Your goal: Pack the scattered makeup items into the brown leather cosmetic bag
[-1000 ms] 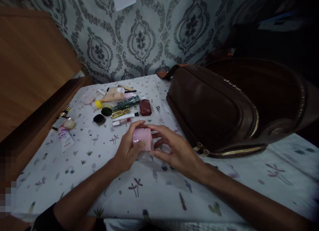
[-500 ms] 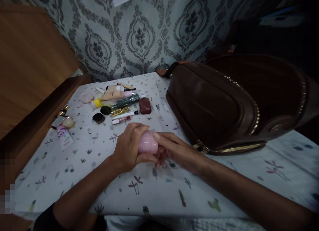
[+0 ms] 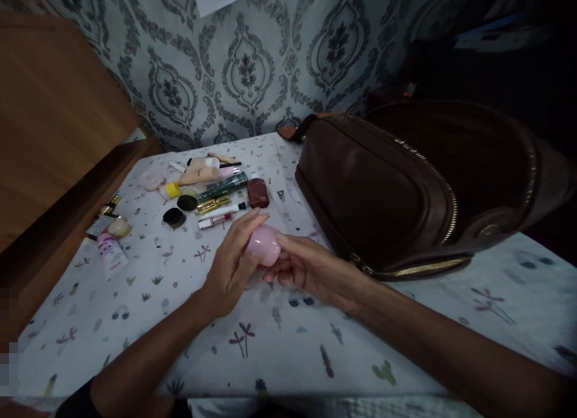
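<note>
Between my two hands, above the front middle of the table, is a shiny pink rounded container (image 3: 264,246). My left hand (image 3: 229,269) wraps it from the left, with fingers over its far side and the thumb along the near side. My right hand (image 3: 306,265) grips it from the right, thumb on its edge and fingers curled beneath. Its underside is hidden by the hands. Just beyond my left hand lie a lip gloss tube (image 3: 215,220) with a red band, a white tube with a black cap (image 3: 222,211) and a gold lipstick case (image 3: 213,204).
A brown leather bag (image 3: 360,190) lies unzipped on the right. Several cosmetics, including a green tube (image 3: 224,186), a dark red case (image 3: 258,193) and a beige tube (image 3: 198,173), are grouped at the back. A purple-white tube (image 3: 112,257) lies left, near a wooden panel (image 3: 58,112).
The pink container has tilted in my hands, showing more of its rounded end. My left thumb has drawn back toward it. The whole view has shifted slightly.
</note>
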